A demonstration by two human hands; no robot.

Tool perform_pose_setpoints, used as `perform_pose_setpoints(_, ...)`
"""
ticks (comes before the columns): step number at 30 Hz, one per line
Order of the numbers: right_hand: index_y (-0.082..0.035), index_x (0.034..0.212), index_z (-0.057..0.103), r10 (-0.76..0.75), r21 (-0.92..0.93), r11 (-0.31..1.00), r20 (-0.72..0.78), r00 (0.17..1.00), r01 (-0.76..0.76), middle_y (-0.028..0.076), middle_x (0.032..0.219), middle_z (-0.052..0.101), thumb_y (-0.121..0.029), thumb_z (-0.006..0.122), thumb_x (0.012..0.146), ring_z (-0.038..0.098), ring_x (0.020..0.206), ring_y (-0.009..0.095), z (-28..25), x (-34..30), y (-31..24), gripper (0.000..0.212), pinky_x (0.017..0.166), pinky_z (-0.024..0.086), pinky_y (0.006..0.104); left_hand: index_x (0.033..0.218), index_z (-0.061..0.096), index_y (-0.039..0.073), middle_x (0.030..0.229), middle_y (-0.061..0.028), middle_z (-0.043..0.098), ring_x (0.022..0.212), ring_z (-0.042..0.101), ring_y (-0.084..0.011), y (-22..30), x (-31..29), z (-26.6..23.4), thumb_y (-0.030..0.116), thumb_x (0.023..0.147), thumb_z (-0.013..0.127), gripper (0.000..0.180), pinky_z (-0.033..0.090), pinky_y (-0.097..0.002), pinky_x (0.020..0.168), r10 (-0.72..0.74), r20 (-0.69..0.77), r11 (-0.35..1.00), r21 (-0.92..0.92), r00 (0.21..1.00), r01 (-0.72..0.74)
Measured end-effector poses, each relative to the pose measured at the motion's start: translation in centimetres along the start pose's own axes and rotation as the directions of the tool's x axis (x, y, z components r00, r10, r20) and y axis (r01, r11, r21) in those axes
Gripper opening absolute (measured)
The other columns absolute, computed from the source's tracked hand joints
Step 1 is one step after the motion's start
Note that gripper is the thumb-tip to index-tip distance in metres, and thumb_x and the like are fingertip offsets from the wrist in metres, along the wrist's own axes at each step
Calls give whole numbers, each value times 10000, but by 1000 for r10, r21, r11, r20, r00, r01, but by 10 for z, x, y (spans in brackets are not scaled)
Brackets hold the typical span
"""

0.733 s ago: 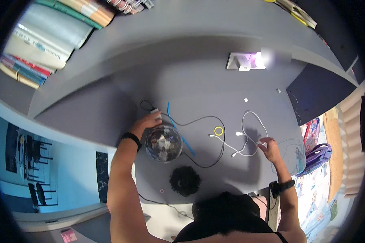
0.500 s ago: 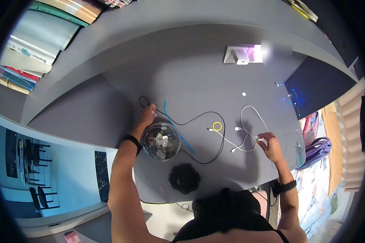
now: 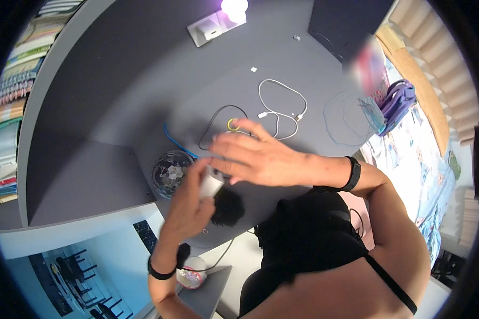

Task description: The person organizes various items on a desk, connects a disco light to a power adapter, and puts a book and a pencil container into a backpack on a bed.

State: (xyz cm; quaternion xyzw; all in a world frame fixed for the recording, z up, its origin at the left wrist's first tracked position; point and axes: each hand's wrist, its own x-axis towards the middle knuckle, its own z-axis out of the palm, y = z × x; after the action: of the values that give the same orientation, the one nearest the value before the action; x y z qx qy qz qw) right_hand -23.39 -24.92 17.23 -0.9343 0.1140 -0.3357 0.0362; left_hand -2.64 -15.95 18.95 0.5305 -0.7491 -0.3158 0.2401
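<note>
My left hand (image 3: 186,204) is closed round a small white charger block (image 3: 212,183), held above the desk beside a clear round bowl (image 3: 171,171) with several pale pieces in it. Just to its right, my right hand (image 3: 261,157) is stretched out with spread fingers. Its fingertips come close to the block; whether they touch it I cannot tell. Under and beyond that hand lie a black cable (image 3: 214,118), a yellow ring (image 3: 232,125) and a white USB cable (image 3: 287,83). A blue strip (image 3: 176,142) runs behind the bowl. A fluffy black scrunchie (image 3: 230,208) lies near the front edge.
On the back wall is a socket plate (image 3: 199,33) with a plug and a glowing lamp (image 3: 234,8). Thin bluish wire (image 3: 330,127) lies at the desk's right. Books (image 3: 8,138) line the left shelf. A purple bag (image 3: 398,106) rests on the bed at right.
My left hand has come back from the black cable's far end and now holds the white charger block. My right hand has left the white cable and moved left. The view has turned.
</note>
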Motion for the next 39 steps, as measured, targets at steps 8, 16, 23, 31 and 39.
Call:
perform_pose_setpoints(8,-46,698,509,-108,118,989,141,984,91,47,643,501,-168,574,672,512,695,196,-8,-47,-4,141,616,464,316,1018,559,31,892,-169,614,819,595,-329,46,15,44,281,738,688,396,463,-373,710,-313,142,950,32,939,311)
perform_pose_setpoints(16,-38,715,514,-207,352,927,193,959,129,61,640,491,-94,623,652,528,667,204,-55,-39,12,138,473,447,326,987,576,-2,761,-153,616,680,615,-277,81,-9,38,266,739,700,385,468,-332,629,-269,-11,963,1,963,269)
perform_pose_setpoints(23,-28,750,501,-269,487,872,394,879,49,93,638,507,-267,547,848,564,651,249,-54,-24,4,263,478,452,371,975,588,12,803,-174,623,739,621,-300,90,-15,43,283,731,713,386,479,-336,634,-330,42,944,20,943,329)
perform_pose_setpoints(31,-81,686,495,-274,490,859,199,941,147,45,512,447,-226,546,807,524,462,201,-72,-38,2,196,357,400,339,979,574,5,828,-159,631,727,627,-301,99,-49,31,248,764,682,341,495,-353,645,-358,30,934,10,933,358)
perform_pose_setpoints(39,-45,827,595,804,756,92,327,496,-648,-31,545,460,-246,462,922,437,490,93,-7,-8,174,259,491,396,248,960,589,18,685,-34,584,499,505,-76,38,-59,21,196,833,590,218,362,-189,409,-658,-294,681,-626,693,381)
